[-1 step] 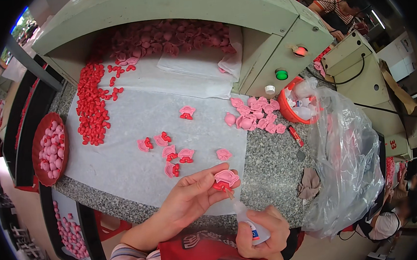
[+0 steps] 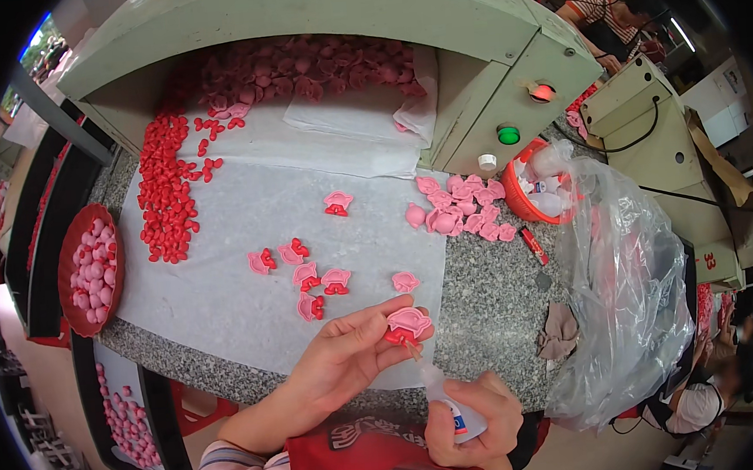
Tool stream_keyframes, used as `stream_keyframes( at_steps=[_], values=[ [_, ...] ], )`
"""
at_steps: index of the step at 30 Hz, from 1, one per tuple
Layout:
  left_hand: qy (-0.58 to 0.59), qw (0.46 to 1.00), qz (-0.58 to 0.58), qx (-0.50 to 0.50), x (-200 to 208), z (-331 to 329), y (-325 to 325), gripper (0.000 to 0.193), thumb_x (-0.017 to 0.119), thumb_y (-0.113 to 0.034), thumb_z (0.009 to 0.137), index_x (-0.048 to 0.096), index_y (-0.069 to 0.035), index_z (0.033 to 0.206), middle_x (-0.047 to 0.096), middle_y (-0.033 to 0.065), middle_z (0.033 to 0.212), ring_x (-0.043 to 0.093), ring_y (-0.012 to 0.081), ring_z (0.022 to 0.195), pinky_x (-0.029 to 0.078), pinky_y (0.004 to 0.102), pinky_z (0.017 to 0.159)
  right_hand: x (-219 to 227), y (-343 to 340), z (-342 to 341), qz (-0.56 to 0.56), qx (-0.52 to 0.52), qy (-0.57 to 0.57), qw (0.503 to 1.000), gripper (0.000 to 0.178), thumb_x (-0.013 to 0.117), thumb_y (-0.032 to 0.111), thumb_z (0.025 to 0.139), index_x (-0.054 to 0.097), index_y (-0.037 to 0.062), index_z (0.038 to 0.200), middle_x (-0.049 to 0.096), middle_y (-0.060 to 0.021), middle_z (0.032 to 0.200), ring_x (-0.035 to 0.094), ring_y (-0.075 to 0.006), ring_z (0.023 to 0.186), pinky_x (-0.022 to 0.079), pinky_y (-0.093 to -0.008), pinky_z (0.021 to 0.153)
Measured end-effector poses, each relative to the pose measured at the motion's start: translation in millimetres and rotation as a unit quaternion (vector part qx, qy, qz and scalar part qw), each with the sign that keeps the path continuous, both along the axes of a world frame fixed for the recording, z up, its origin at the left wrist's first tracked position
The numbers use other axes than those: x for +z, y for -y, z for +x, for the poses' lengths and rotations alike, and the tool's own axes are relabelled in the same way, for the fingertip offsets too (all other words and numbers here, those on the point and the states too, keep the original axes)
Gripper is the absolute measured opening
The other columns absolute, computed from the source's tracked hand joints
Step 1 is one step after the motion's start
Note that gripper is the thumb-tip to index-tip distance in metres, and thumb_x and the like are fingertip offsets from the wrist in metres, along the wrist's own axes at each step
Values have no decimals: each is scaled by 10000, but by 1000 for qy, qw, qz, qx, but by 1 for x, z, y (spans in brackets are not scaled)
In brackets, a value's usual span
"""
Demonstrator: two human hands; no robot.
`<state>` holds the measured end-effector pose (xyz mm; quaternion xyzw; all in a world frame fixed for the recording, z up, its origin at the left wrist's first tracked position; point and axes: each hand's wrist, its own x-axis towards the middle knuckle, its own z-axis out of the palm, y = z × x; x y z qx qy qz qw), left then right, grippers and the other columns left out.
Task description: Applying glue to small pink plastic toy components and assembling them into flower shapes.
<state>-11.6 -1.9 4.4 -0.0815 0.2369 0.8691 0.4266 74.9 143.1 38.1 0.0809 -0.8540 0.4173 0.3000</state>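
One pink piece [image 2: 409, 320] sits pinched in left hand [image 2: 349, 349], right hand [image 2: 489, 415] gripping a bottle [image 2: 439, 389]

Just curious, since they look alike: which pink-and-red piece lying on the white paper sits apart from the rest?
The pink-and-red piece nearest the machine: it lies alone, while the other five cluster lower in view.

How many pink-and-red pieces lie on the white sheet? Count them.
6: one piece farthest from the left hand; five clustered nearer: leftmost, top, middle, rightmost, lowest. That hand may hide others.
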Motion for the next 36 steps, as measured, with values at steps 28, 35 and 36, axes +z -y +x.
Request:
stream_keyframes(
  at_steps=[28,35,36],
  values=[
    [5,1000,11,-5,-1,3,-2,386,522,-182,883,468,6,1216,561,131,1127,530,228,1066,413,351,949,4,-1,-6,26,13,-17,999,292,662,-9,629,538,2,893,603,-49,663,465,-131,403,341,-228,386],
    [7,1000,2,-4,0,4,-2,386,517,-191,887,470,9,1213,562,128,1124,536,215,1049,414,350,948,5,-2,-5,26,10,-15,1000,280,662,-7,633,536,12,882,611,-48,674,468,-136,409,340,-232,384],
    [7,1000,1,-5,0,4,-2,386,517,-193,887,470,8,1213,562,127,1123,536,214,1049,411,351,949,6,-2,-6,25,12,-15,999,280,662,-7,634,536,12,884,612,-49,672,469,-137,411,340,-233,384]
  ],
)
